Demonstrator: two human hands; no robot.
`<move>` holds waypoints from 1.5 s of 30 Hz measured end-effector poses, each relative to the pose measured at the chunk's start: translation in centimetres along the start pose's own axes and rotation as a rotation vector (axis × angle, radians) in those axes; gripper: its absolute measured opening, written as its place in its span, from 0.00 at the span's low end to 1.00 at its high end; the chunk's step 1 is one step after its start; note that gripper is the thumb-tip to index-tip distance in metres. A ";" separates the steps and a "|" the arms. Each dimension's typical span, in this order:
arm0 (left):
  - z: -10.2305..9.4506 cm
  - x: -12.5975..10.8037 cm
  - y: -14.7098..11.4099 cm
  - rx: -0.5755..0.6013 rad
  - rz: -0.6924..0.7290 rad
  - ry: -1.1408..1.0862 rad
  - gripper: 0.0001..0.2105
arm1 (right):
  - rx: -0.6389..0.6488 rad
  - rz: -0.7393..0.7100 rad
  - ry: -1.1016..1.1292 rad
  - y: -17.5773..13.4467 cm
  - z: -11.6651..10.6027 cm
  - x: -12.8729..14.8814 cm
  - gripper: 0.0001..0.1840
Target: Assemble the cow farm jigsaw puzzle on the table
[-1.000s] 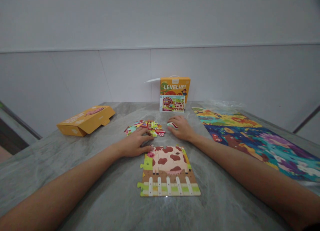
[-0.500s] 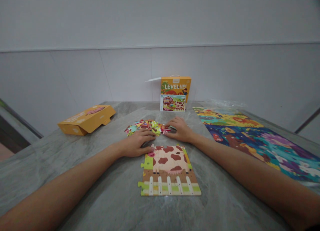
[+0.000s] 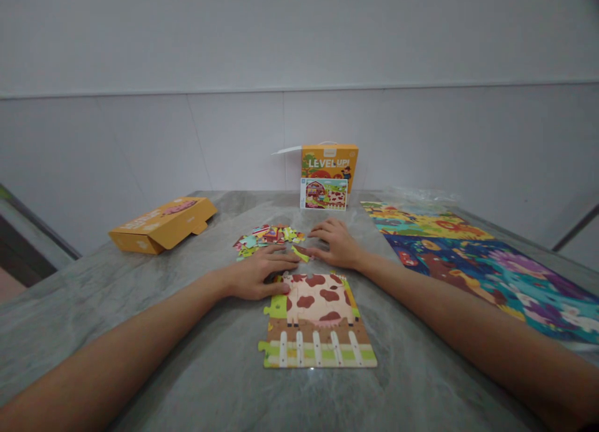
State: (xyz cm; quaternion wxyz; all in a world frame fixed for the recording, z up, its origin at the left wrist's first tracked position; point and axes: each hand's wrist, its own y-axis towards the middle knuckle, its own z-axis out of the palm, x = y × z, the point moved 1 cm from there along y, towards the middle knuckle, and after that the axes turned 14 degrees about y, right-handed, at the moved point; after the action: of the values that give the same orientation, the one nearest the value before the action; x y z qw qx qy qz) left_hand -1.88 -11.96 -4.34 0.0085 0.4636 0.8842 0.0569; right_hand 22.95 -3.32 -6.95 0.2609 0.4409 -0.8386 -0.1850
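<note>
Our left hand [image 3: 259, 274] flat, holding nothing, touching top-left corner of half-built cow puzzle [image 3: 316, 319] mid bench [image 3: 140, 307]. Right hand [image 3: 337, 243] spread, fingertips at yellow-green piece [image 3: 301, 254] beside loose pieces [image 3: 266, 237].

The big finished puzzle [image 3: 486, 263] is cut off by the right edge. The loose pieces [image 3: 266, 237] are too small to be read, some hidden under the left hand [image 3: 257, 274].

Orange box [image 3: 161, 223] lies left; finished puzzle [image 3: 477, 263] right.
</note>
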 end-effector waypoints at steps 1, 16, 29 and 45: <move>0.0 -0.1 0.0 0.012 -0.006 0.007 0.24 | 0.054 -0.042 0.037 0.0 0.2 0.1 0.19; 0.8 0.6 0.1 -0.026 -0.109 0.120 0.22 | 0.125 -0.021 0.216 0.1 0.4 0.3 0.22; 3.3 6.2 0.0 -0.209 -0.611 0.256 0.14 | -0.181 0.298 -0.141 0.0 -0.3 -0.4 0.10; 2.2 3.0 1.2 -0.539 -0.248 0.195 0.05 | 0.022 -0.238 -0.068 0.1 0.2 1.0 0.33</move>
State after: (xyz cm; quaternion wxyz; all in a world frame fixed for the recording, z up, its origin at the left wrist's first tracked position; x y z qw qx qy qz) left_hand -2.45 -8.61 -6.29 0.0529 0.3255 0.8837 0.3320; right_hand 22.33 -4.09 -6.79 0.2035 0.5338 -0.7906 -0.2202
